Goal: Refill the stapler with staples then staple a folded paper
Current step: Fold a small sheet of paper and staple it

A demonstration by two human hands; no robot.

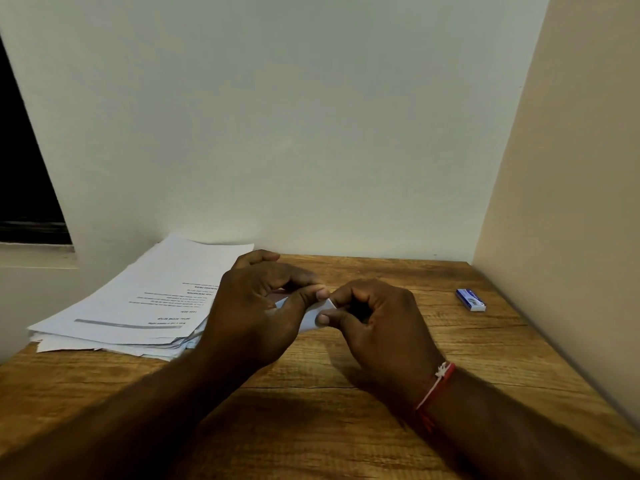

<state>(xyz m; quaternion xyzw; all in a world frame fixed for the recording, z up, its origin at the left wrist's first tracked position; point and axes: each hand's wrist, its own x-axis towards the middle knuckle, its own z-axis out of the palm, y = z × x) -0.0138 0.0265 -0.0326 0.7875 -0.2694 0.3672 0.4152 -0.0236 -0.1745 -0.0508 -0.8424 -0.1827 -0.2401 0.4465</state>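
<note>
**Paper folded, stapling unconfirmed**

The small folded paper (318,315) is pinched from both ends, left hand (256,317) and right hand (381,327) each curled on it, just above the tabletop (311,410). No stapler is visible. The staple box (471,300) lies well apart. I cannot tell whether the refill is done.

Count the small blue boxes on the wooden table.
1. The small blue-and-white box lies far right on the brown wooden table; the left hand, right hand or white paper stack could hide others.
</note>
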